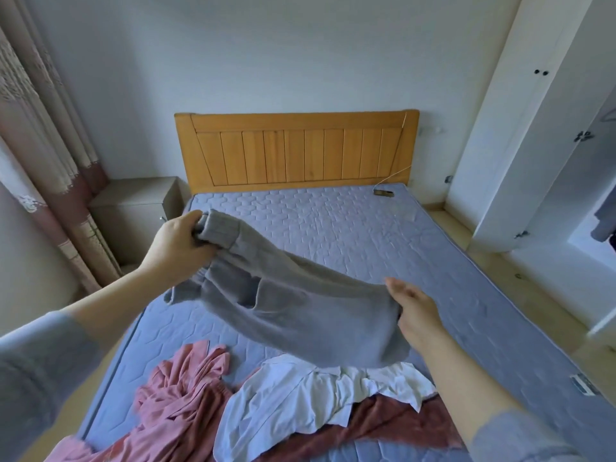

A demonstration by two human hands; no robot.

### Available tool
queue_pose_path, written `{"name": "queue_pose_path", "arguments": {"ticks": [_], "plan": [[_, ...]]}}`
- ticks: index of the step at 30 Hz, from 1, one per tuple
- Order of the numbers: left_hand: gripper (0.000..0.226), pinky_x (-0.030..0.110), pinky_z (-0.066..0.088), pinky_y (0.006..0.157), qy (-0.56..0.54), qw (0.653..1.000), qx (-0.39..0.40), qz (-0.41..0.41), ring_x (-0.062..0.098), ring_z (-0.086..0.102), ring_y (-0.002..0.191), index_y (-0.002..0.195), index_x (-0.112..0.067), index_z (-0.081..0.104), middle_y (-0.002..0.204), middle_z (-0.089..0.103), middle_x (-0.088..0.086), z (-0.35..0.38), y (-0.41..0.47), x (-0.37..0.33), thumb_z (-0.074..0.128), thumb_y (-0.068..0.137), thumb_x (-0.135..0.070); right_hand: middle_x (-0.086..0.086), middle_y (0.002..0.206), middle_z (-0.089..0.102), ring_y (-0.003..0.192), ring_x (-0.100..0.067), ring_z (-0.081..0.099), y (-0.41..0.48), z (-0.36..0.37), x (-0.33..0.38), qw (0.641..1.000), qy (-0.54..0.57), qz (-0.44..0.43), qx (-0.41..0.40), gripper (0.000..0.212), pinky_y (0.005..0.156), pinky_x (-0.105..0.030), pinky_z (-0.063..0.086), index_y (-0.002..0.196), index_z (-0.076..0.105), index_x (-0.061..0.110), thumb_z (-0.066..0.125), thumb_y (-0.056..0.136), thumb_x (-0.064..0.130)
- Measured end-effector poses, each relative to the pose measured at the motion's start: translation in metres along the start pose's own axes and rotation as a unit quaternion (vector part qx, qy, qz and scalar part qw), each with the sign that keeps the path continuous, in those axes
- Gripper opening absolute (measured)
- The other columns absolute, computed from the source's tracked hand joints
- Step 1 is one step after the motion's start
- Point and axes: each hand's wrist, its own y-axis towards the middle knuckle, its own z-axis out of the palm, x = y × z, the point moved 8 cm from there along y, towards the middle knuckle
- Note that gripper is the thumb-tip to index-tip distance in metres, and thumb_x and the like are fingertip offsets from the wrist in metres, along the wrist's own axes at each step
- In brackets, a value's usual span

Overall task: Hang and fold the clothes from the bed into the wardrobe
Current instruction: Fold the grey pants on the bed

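Observation:
A grey knitted sweater [293,301] hangs stretched in the air over the blue quilted bed [350,228]. My left hand [180,241] is shut on its ribbed cuff end at the upper left. My right hand [416,308] holds the other end at the right, thumb over the fabric and fingers extended. Below the sweater, near the foot of the bed, lie a pink garment [180,401], a white shirt [300,401] and a dark red garment [383,425]. The white wardrobe [546,135] stands at the right with a door swung open.
A wooden headboard [296,151] backs the bed. A small dark object with a cord [383,193] lies near the headboard on the right. A grey bedside cabinet [133,215] and a curtain [43,145] stand at the left. Wooden floor runs between bed and wardrobe.

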Motion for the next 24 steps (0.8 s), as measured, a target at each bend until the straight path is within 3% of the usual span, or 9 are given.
{"name": "queue_pose_path", "arguments": {"ticks": [3, 8, 11, 13, 15, 17, 24], "plan": [[0.007, 0.027, 0.038, 0.056, -0.045, 0.997, -0.031, -0.063, 0.024, 0.053, 0.068, 0.082, -0.009, 0.056, 0.071, 0.060, 0.002, 0.006, -0.007, 0.003, 0.056, 0.076, -0.006, -0.005, 0.100, 0.071, 0.095, -0.015, 0.065, -0.007, 0.004, -0.003, 0.992, -0.008, 0.044, 0.121, 0.022, 0.090, -0.029, 0.048, 0.107, 0.069, 0.007, 0.066, 0.085, 0.000], [0.023, 0.030, 0.035, 0.056, -0.076, 0.991, -0.083, -0.070, 0.021, 0.041, 0.060, 0.063, -0.007, 0.043, 0.056, 0.047, 0.006, -0.002, -0.022, -0.012, 0.038, 0.071, -0.027, -0.002, 0.084, 0.071, 0.080, -0.015, 0.062, -0.012, -0.037, 0.011, 0.991, -0.118, -0.029, 0.056, 0.012, 0.073, -0.029, 0.047, 0.096, 0.073, 0.010, 0.069, 0.087, 0.005], [0.049, 0.027, 0.032, 0.050, -0.075, 0.993, -0.071, -0.064, 0.015, 0.037, 0.051, 0.054, -0.014, 0.039, 0.049, 0.040, -0.002, 0.003, -0.036, -0.030, 0.050, 0.079, -0.055, 0.000, 0.074, 0.070, 0.069, -0.013, 0.059, -0.022, -0.049, 0.022, 0.965, -0.235, -0.102, 0.050, 0.009, 0.064, -0.024, 0.044, 0.082, 0.075, 0.015, 0.070, 0.087, 0.010], [0.061, 0.024, 0.035, 0.049, -0.072, 0.993, -0.044, -0.078, 0.012, 0.041, 0.048, 0.054, -0.013, 0.045, 0.049, 0.046, -0.002, 0.007, -0.045, -0.036, 0.068, 0.071, -0.067, -0.006, 0.071, 0.067, 0.067, -0.013, 0.055, -0.033, -0.060, 0.024, 0.945, -0.298, -0.128, 0.039, 0.010, 0.061, -0.020, 0.040, 0.079, 0.074, 0.009, 0.069, 0.088, 0.011], [0.057, 0.031, 0.042, 0.053, -0.064, 0.995, -0.015, -0.081, 0.015, 0.050, 0.053, 0.059, -0.011, 0.054, 0.056, 0.057, 0.001, 0.011, -0.053, -0.043, 0.077, 0.065, -0.063, -0.012, 0.065, 0.059, 0.063, -0.014, 0.049, -0.048, -0.073, 0.023, 0.925, -0.351, -0.140, 0.028, 0.018, 0.053, -0.018, 0.034, 0.076, 0.071, 0.002, 0.067, 0.090, 0.014], [0.051, 0.034, 0.044, 0.057, -0.067, 0.995, -0.007, -0.074, 0.018, 0.055, 0.060, 0.064, -0.012, 0.057, 0.062, 0.061, 0.004, 0.013, -0.065, -0.050, 0.079, 0.067, -0.058, -0.006, 0.061, 0.054, 0.059, -0.013, 0.045, -0.065, -0.087, 0.020, 0.917, -0.376, -0.132, 0.021, 0.023, 0.052, -0.021, 0.032, 0.073, 0.068, 0.004, 0.065, 0.092, 0.017], [0.048, 0.029, 0.036, 0.050, -0.063, 0.995, 0.027, -0.074, 0.014, 0.052, 0.059, 0.071, -0.011, 0.051, 0.063, 0.058, 0.003, 0.022, -0.153, -0.042, 0.073, 0.076, -0.054, -0.003, 0.069, 0.063, 0.064, -0.013, 0.052, -0.145, -0.133, -0.009, 0.910, -0.397, -0.113, -0.024, 0.020, 0.054, -0.014, 0.037, 0.076, 0.066, 0.010, 0.063, 0.094, 0.018]]}}
